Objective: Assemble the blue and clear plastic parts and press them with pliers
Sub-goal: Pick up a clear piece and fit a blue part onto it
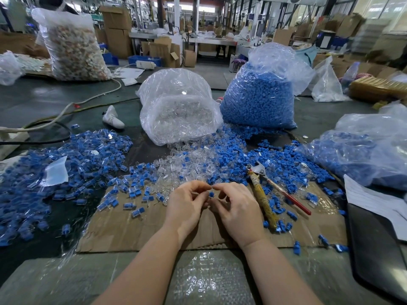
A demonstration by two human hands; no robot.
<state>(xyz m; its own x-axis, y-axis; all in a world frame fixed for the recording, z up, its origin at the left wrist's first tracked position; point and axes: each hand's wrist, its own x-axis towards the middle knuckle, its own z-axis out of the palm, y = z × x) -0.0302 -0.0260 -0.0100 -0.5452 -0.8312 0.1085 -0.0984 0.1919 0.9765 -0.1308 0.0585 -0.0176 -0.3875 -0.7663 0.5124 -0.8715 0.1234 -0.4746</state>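
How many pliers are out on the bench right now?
1: the pliers lie on the cardboard, right of the right hand, untouched. Others may be buried under parts.

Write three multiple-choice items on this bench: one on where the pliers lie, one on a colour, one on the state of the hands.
1. Where do the pliers lie?
A. right of the hands, on the cardboard
B. inside the clear bag
C. in the left hand

2. What colour fills the bag at back right?
A. red
B. blue
C. green

3. What are the hands doing?
A. lying flat
B. gripping the pliers
C. pinching small parts between them

Key: 1 A, the pliers lie untouched beside the right hand. 2 B, its parts are blue. 3 C, the left hand and right hand meet, fingers curled on a blue part.
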